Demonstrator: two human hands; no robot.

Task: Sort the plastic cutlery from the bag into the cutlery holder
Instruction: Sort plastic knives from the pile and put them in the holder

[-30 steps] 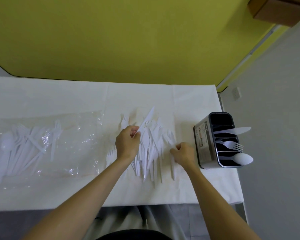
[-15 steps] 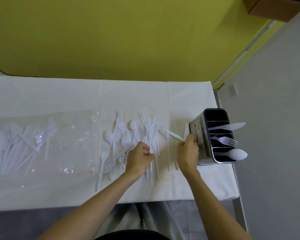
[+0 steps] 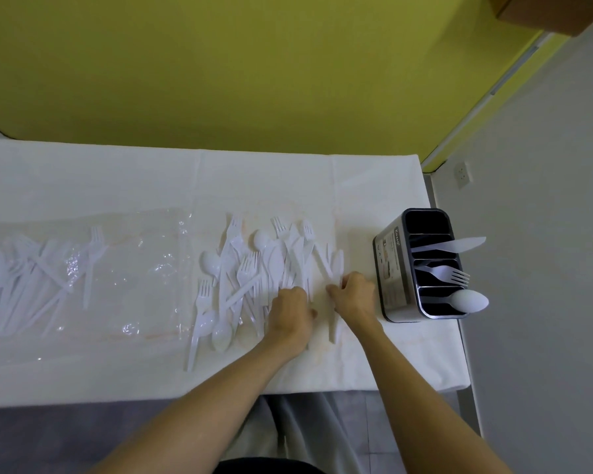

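Beside the cutlery holder, the right hand pinches a knife; the left hand curls over the pile, grip unclear.

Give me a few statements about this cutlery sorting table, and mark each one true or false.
1. The holder stands to the right of the loose pile. True.
2. The spoon sits in the holder's farthest slot. False: it sits in the nearest slot, and the farthest one is empty.
3. The bag is empty. False: cutlery lies inside its left end.
4. The left hand and the right hand are both at the pile. True.
5. The knife and the fork sit in neighbouring slots. True.
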